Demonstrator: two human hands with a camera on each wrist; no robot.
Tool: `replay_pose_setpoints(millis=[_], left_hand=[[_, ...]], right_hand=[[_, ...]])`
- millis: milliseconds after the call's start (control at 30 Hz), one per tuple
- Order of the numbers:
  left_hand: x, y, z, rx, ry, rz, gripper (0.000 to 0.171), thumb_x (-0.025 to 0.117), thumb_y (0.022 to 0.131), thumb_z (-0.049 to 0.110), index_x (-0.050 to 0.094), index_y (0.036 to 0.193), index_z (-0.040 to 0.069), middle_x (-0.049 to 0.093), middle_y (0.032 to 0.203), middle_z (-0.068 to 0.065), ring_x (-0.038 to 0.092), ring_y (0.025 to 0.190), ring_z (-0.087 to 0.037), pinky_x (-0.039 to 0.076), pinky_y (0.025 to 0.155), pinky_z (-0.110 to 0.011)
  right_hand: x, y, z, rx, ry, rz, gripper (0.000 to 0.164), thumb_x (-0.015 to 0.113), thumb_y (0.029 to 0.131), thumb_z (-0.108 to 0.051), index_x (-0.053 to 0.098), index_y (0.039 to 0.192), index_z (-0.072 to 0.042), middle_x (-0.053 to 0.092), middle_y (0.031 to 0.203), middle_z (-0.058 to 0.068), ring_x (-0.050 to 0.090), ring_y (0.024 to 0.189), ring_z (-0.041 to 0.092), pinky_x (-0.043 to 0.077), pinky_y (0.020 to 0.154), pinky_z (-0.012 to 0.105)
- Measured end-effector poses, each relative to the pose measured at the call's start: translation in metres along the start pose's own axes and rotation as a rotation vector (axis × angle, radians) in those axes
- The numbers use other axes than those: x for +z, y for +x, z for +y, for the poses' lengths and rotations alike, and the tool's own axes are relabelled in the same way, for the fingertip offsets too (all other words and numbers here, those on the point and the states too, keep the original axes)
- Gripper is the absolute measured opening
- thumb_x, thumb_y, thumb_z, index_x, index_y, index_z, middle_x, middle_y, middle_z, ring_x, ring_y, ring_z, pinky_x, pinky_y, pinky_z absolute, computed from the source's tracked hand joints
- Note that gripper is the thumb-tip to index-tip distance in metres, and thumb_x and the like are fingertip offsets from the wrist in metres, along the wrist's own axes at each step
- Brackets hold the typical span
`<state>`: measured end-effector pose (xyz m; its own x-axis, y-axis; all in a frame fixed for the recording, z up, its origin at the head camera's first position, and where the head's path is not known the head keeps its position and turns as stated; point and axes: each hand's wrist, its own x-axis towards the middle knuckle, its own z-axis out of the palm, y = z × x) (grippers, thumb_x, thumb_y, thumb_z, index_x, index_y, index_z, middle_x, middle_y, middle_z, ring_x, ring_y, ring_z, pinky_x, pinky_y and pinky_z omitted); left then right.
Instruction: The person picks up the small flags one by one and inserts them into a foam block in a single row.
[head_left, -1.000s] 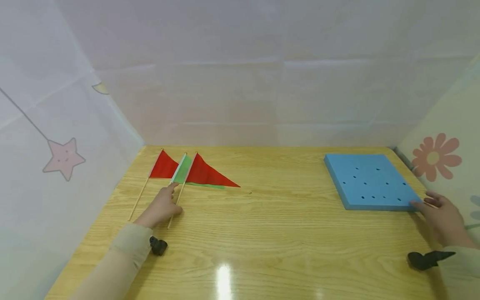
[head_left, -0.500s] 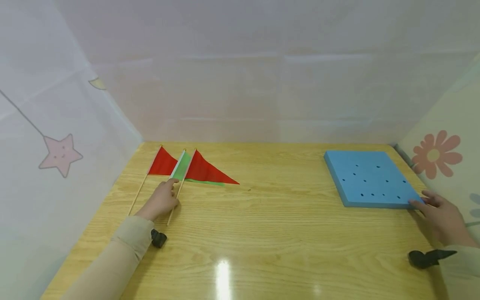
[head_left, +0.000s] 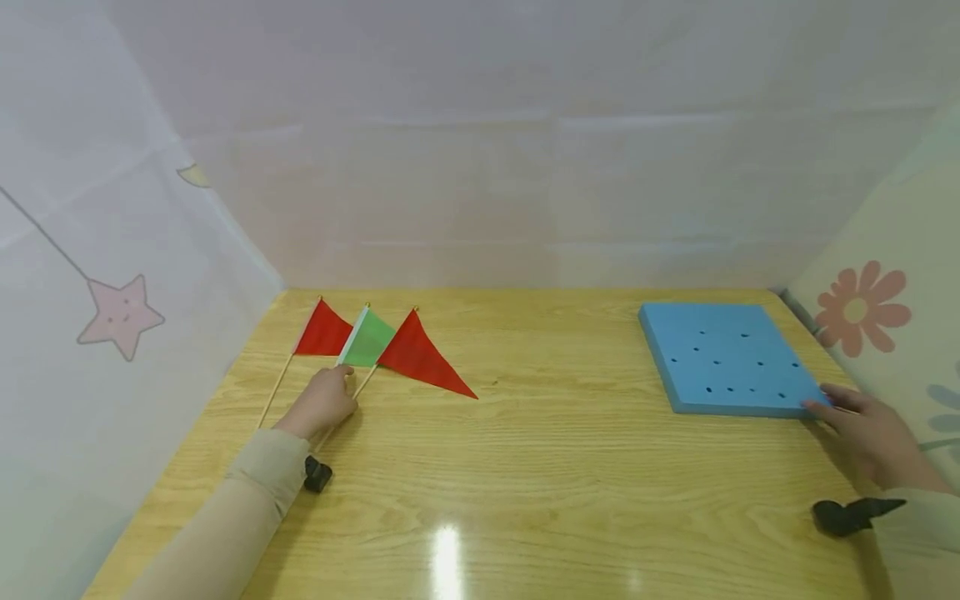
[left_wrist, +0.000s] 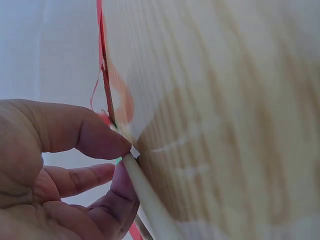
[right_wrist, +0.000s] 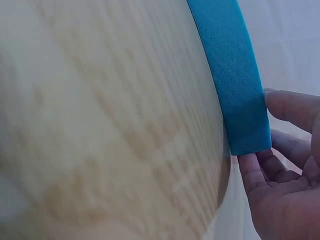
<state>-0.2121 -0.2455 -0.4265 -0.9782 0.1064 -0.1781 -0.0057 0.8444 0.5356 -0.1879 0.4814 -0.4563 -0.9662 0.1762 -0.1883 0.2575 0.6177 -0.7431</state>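
Note:
In the head view my left hand (head_left: 322, 403) is over the sticks of three small pennants. Its thumb and fingertips pinch the thin wooden stick (left_wrist: 145, 197) of the rightmost flag, a red pennant (head_left: 423, 360) that slants right, its cloth overlapping the edge of a green flag (head_left: 367, 340). Left of these lies another red flag (head_left: 324, 330). My right hand (head_left: 870, 429) holds the near right corner of a thick blue foam board (head_left: 727, 321) dotted with small holes. In the right wrist view its thumb is on the top face and fingers meet the side edge (right_wrist: 235, 95).
Everything lies on a wood-grain table (head_left: 540, 483). A pale cloth backdrop (head_left: 525, 167) rises behind it, with printed side panels, one bearing a pink star (head_left: 122, 317), the other a flower (head_left: 862, 308).
The rightmost red flag has turned in my left hand: its top swung right, its stick's lower end left, uncovering more of the green flag. My right hand stays at the board's corner.

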Motion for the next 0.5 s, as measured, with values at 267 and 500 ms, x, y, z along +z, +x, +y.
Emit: replay_pose_setpoints(millis=[267, 500], left_hand=[[0.0012, -0.0012, -0.0017, -0.008, 0.046, -0.012, 0.048, 0.055, 0.082, -0.005, 0.057, 0.127, -0.023, 0.062, 0.121, -0.035, 0.061, 0.104, -0.039, 0.052, 0.093, -0.051], [-0.0036, -0.0023, 0.0050, -0.026, 0.055, -0.024, 0.004, 0.052, 0.079, -0.009, 0.054, 0.078, -0.006, 0.050, 0.079, -0.012, 0.040, 0.064, -0.019, 0.039, 0.060, -0.030]], right_hand=[[0.0014, 0.0000, -0.0041, 0.019, 0.006, -0.036, 0.080, 0.039, 0.111, -0.041, 0.002, 0.154, 0.016, 0.000, 0.156, 0.046, 0.008, 0.139, 0.069, 0.019, 0.107, 0.077], [-0.0005, -0.0012, -0.0065, 0.003, -0.004, -0.040, 0.081, 0.038, 0.111, -0.041, 0.001, 0.154, 0.017, 0.000, 0.155, 0.047, 0.007, 0.138, 0.070, 0.019, 0.106, 0.077]])
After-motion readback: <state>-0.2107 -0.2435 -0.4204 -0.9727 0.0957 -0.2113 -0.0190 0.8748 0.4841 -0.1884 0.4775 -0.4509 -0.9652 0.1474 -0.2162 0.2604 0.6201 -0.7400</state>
